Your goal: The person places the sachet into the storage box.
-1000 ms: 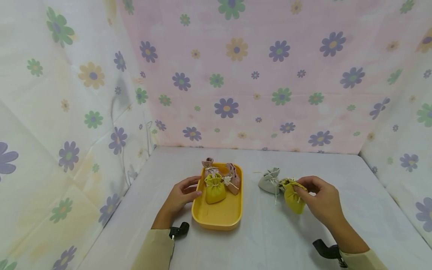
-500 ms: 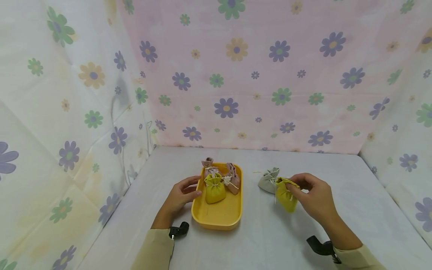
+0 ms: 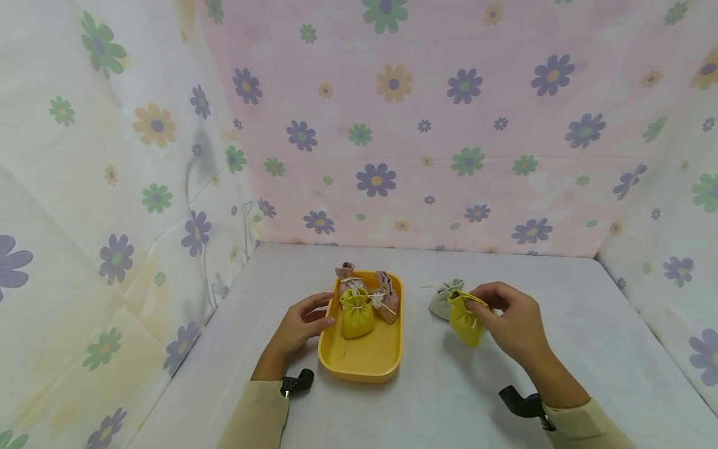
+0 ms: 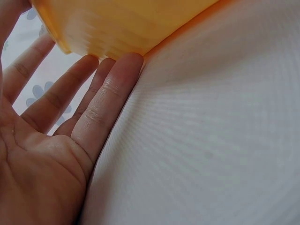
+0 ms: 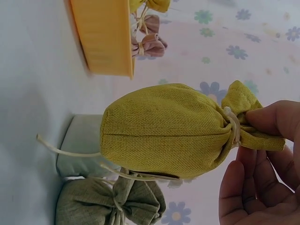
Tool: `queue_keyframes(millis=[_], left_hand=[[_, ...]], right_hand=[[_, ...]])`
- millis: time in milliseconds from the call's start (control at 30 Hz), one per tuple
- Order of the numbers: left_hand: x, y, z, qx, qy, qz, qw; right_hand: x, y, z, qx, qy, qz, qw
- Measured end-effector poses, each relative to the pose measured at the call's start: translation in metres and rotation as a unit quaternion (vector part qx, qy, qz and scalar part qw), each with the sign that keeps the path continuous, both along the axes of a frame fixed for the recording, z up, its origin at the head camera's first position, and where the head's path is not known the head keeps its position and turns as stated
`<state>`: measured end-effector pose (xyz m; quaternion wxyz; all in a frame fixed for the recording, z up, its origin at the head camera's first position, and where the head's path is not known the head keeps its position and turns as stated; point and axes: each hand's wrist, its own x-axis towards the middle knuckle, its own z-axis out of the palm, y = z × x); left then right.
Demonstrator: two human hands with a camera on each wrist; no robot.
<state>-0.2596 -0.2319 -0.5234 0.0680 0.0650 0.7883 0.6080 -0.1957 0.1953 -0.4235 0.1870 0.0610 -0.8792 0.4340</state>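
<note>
My right hand [image 3: 516,321] pinches a yellow drawstring pouch [image 3: 467,323] by its gathered neck, thumb on one side and fingers on the other. The right wrist view shows the pouch's rounded body and pale cord. Behind it on the table are a pale grey pouch [image 3: 440,304] and a darker grey pouch [image 5: 84,201], the latter mostly hidden from the head view. My left hand [image 3: 300,327] is at the left side of a yellow plastic tray [image 3: 359,368], its extended fingertips against the wall. Inside the tray lie another yellow pouch [image 3: 358,318] and two dusty-pink pouches [image 3: 387,299].
A white-covered table [image 3: 437,405] carries everything. Flower-patterned cloth [image 3: 426,143] encloses its back and both sides. A short bit of cord [image 3: 427,287] shows beside the pale grey pouch.
My right hand has carried the yellow pouch leftward, toward the tray, so it now overlaps the pale grey pouch in the head view. The left hand and tray have stayed put.
</note>
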Motion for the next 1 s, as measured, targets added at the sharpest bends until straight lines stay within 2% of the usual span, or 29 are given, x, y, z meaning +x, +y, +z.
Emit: queue_keyframes(millis=[533,767,1000], left_hand=[[0.0,0.0,0.001,-0.001,0.004,-0.004,1.0],[0.0,0.0,-0.001,0.004,0.003,-0.006,1.0],[0.0,-0.001,-0.001,-0.004,0.007,-0.006,1.0]], right_hand=[[-0.011,-0.016,0.005,-0.044,0.022,0.042,0.998],[-0.014,-0.025,0.01,-0.058,0.018,0.051,0.997],[-0.015,-0.033,0.011,-0.05,0.006,0.053,0.997]])
